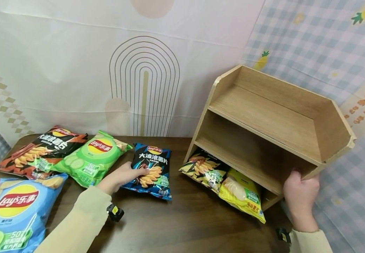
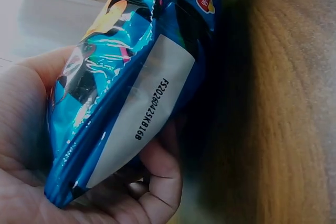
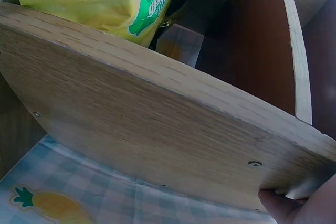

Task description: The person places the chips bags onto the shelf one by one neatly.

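Observation:
My left hand (image 1: 123, 177) grips a blue-and-black bag of chips (image 1: 157, 165), its thumb over the front. In the left wrist view, curled fingers show beneath the bag's printed back (image 2: 142, 114). A small wooden shelf (image 1: 264, 102) stands at the right, and my right hand (image 1: 302, 193) holds the front edge of its right side panel, thumb on the inner side. In the bottom compartment lie a black-and-yellow bag of chips (image 1: 204, 170) and a yellow bag of chips (image 1: 242, 195), both poking out at the front. The right wrist view shows the shelf's outer side (image 3: 131, 108) and the fingers at its corner.
At the left of the dark wooden table (image 1: 157, 225) lie a red-and-black bag of chips (image 1: 43, 151), a green bag (image 1: 93, 154) and a light blue bag (image 1: 21, 211). A patterned cloth (image 1: 81, 70) hangs behind the table.

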Tool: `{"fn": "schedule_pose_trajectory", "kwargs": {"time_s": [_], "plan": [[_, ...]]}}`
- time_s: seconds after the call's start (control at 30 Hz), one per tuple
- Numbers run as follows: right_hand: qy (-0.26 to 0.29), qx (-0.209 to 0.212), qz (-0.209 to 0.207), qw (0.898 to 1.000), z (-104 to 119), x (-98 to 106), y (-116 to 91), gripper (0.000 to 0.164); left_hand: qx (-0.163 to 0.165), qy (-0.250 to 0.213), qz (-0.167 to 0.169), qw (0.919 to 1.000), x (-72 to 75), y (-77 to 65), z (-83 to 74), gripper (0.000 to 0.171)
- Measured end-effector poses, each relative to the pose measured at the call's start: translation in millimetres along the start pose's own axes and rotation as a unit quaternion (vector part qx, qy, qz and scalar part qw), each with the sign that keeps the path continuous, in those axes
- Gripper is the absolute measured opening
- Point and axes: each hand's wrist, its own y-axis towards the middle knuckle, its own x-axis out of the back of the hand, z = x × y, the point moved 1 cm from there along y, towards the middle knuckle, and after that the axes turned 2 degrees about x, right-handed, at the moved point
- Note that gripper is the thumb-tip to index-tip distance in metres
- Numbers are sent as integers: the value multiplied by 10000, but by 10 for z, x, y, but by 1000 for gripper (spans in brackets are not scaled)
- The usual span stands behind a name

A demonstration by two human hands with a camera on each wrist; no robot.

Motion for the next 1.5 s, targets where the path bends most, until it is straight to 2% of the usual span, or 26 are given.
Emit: {"fn": "schedule_pose_trajectory", "kwargs": {"time_s": [0.17, 0.33, 0.57, 0.7, 1.03, 1.27, 1.5], "plan": [[8, 43, -9, 10000, -9, -7, 1, 37, -216, -268, 61, 9994, -8, 7, 33, 86], [-1, 78, -10, 10000, -16, -15, 4, 35, -360, -373, -2, 9987, -6, 11, 52, 79], [41, 55, 14, 10000, -19, -10, 10, 37, -367, -292, -142, 9988, -7, 29, 93, 87], [42, 24, 36, 10000, -5, -8, 11, 39, -449, -468, -94, 9979, -6, 5, 85, 82], [51, 44, 23, 10000, -9, -7, 9, 38, -469, -823, 172, 9953, 28, -114, -18, 82], [50, -15, 27, 10000, -3, -10, 6, 38, -635, -753, 227, 9949, 120, -200, -52, 80], [71, 81, -20, 9999, -14, -9, 4, 35, -826, -1005, 666, 9893, 180, -310, -111, 82]]}}
